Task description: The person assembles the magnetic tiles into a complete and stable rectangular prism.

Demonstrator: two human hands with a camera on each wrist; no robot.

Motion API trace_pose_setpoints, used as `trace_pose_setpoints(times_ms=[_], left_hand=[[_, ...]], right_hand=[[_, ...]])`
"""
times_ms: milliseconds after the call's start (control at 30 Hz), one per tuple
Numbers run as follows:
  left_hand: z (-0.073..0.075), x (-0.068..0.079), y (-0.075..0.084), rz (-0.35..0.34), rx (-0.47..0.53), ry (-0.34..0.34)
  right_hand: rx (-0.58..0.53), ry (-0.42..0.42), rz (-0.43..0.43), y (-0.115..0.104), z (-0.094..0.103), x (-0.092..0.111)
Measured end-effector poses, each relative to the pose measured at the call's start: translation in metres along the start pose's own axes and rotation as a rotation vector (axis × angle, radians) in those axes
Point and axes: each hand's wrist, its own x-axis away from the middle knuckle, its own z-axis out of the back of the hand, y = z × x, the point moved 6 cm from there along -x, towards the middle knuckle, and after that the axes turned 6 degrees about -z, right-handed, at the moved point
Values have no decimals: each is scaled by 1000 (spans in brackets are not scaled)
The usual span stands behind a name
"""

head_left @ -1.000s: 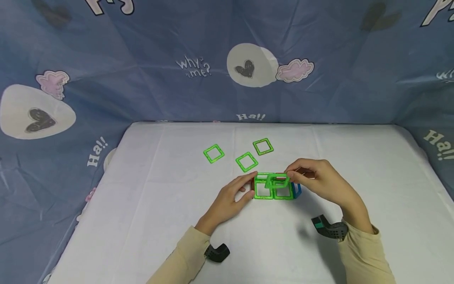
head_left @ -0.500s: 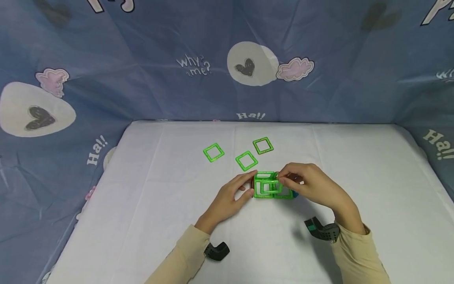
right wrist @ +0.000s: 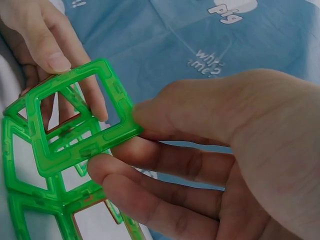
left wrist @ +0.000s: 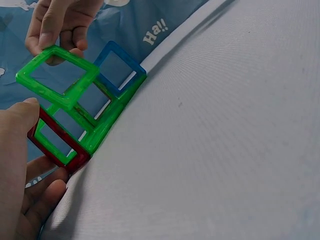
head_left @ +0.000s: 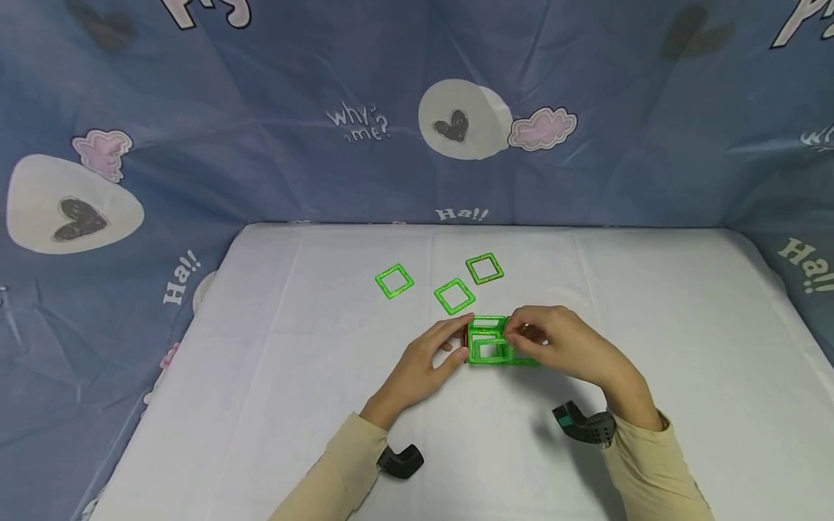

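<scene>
A small open-framed structure of magnetic tiles (left wrist: 111, 116) stands on the white cloth, mostly green, with a red square tile (left wrist: 65, 134) at its left end and a blue square tile (left wrist: 125, 57) at its right end. My left hand (head_left: 420, 365) holds the left end, the thumb on the near side and a finger on the far side. Between thumb and fingers my right hand (head_left: 570, 344) pinches a green square tile (right wrist: 90, 151) by one edge. That tile is tilted above the structure's left part; whether it touches cannot be told. The right hand hides the structure's right end in the head view.
Behind the structure lie three loose green square tiles: one at left (head_left: 387, 272), one in the middle (head_left: 446, 286) and one at right (head_left: 478, 257). A blue printed curtain (head_left: 365, 174) rises behind the white cloth (head_left: 293, 347).
My right hand has moved left and slightly down, carrying the green square tile from the structure's right part to over its left part. The left hand has stayed in place.
</scene>
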Motion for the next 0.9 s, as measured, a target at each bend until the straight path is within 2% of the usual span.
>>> trace_pose_setpoints(times_ms=[900], left_hand=[[-1, 0, -3, 12, 23, -1]], right_hand=[[24, -83, -44, 4, -13, -4]])
